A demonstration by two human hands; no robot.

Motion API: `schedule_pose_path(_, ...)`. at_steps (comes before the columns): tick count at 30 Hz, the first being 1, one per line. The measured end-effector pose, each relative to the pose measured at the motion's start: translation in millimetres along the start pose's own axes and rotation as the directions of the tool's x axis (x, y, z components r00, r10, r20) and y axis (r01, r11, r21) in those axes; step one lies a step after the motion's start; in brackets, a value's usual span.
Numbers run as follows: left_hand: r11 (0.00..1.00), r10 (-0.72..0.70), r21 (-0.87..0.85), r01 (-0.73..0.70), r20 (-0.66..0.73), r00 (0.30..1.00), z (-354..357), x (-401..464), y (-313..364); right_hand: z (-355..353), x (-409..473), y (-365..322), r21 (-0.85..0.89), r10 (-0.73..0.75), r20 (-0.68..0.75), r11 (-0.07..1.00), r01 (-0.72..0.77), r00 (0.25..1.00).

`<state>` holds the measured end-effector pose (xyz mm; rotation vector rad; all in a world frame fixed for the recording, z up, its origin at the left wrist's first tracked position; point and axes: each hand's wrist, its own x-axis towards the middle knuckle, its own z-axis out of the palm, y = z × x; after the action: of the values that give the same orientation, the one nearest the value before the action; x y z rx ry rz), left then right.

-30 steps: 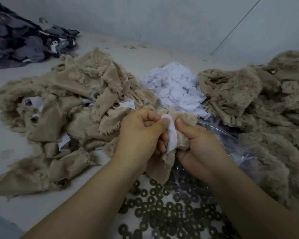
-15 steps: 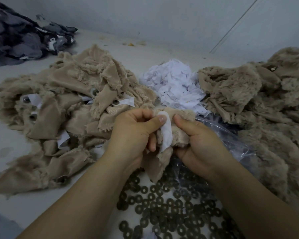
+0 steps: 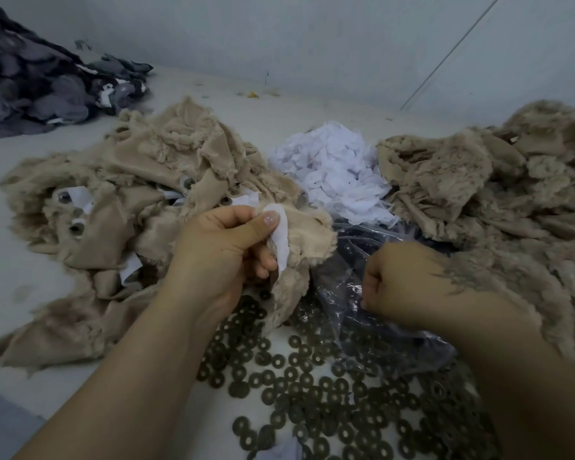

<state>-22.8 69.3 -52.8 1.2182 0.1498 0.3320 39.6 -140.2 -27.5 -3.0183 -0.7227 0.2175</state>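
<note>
My left hand (image 3: pixel 219 254) holds a beige plush fur piece (image 3: pixel 309 234) and pinches a small white fabric patch (image 3: pixel 281 234) against it with the thumb. My right hand (image 3: pixel 402 283) is off the piece, to its right. Its fingers curl down into a clear plastic bag (image 3: pixel 356 247), and what they hold, if anything, is hidden. Several dark ring washers (image 3: pixel 312 393) lie scattered on the table below both hands.
A heap of beige fur pieces with plastic eyes (image 3: pixel 130 180) lies to the left and another beige heap (image 3: pixel 512 194) to the right. White patches (image 3: pixel 336 167) are piled behind the bag. Dark grey fabric (image 3: pixel 30 88) sits at the far left by the wall.
My right hand let go of the fur piece and moved right and down to the plastic bag. My left hand keeps the piece and patch, with the thumb still pressed on the patch.
</note>
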Motion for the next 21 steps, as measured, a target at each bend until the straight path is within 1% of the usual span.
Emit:
schedule_pose_path(1, 1.000, 0.001, -0.001, -0.001, 0.003, 1.000, 1.0, 0.0, -0.9, 2.3, 1.3, -1.8, 0.002, -0.005, -0.020, 1.000, 0.005, 1.000)
schedule_pose_path(4, 1.000, 0.004, -0.010, -0.004, 0.005, 1.000, 4.6, 1.4, -2.6, 9.1, 5.0, -7.4, 0.046, -0.049, -0.011, 0.998, 0.049, 0.999)
schedule_pose_path(5, 1.000, 0.004, -0.018, -0.004, 0.006, 1.000, 6.0, 2.5, -2.7, 11.8, 6.5, -8.9, 0.057, -0.062, -0.040, 0.996, 0.064, 0.997)
schedule_pose_path(8, 0.999, 0.024, -0.036, -0.024, 0.014, 1.000, 10.9, 6.0, -3.2, 16.6, 10.5, -12.4, 0.132, -0.110, -0.194, 0.982, 0.137, 0.975)
schedule_pose_path(11, 0.999, 0.042, -0.035, -0.042, 0.011, 0.999, 11.0, 7.9, -8.5, 20.2, 10.6, -15.5, 0.204, -0.106, -0.252, 0.966, 0.160, 0.962)
schedule_pose_path(13, 0.999, 0.037, -0.037, -0.037, 0.021, 0.999, 7.1, 8.1, -13.2, 22.3, 12.9, -13.3, 0.175, -0.085, -0.266, 0.975, 0.135, 0.960)
schedule_pose_path(16, 0.998, 0.023, -0.053, -0.022, 0.019, 1.000, -2.2, 7.3, -18.5, 17.4, 17.0, -0.6, 0.176, 0.031, -0.257, 0.984, 0.015, 0.966)
schedule_pose_path(17, 0.998, 0.015, -0.065, -0.015, 0.010, 1.000, -5.1, 7.1, -19.8, 15.9, 18.0, 4.1, 0.181, 0.041, -0.251, 0.983, 0.005, 0.967)
schedule_pose_path(18, 0.997, 0.009, -0.078, -0.009, 0.003, 1.000, -7.3, 6.8, -20.8, 14.8, 18.7, 7.1, 0.186, 0.029, -0.237, 0.982, 0.016, 0.971)
schedule_pose_path(21, 0.996, 0.000, -0.094, 0.000, 0.000, 1.000, -8.4, 5.7, -22.7, 15.5, 17.5, 2.8, 0.252, -0.068, -0.186, 0.961, 0.115, 0.980)
